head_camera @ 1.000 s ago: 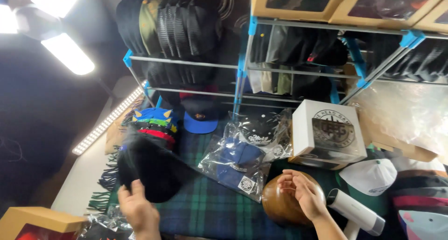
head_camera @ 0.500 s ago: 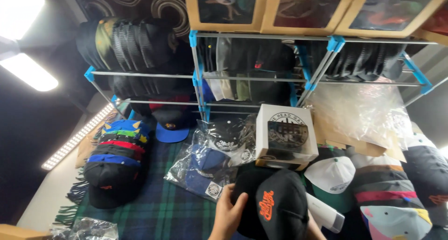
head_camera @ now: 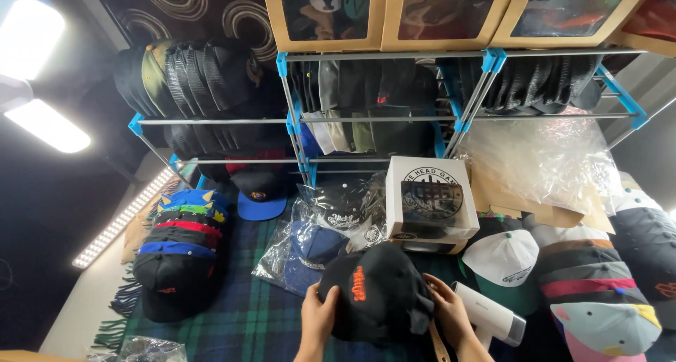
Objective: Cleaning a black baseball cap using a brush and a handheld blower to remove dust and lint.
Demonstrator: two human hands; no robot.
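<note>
My left hand (head_camera: 317, 318) and my right hand (head_camera: 448, 314) hold a black cap (head_camera: 377, 291) with an orange embroidered mark, one hand on each side. The cap sits over a rounded form that it hides, low in the middle of the view, above a green and blue plaid cloth (head_camera: 246, 320). A white hand-held device (head_camera: 489, 314) lies just right of my right hand.
A stack of caps (head_camera: 179, 253) lies at the left. Bagged caps (head_camera: 310, 246) and a white box with a window (head_camera: 429, 200) sit behind the cap. More caps (head_camera: 598, 298) pile up at the right. Blue-jointed racks (head_camera: 296, 122) full of caps stand behind.
A second ago my hands were apart, the left on the cap stack, the right on a bare wooden head form. Now both hold the black cap, which has turned, its orange mark facing left.
</note>
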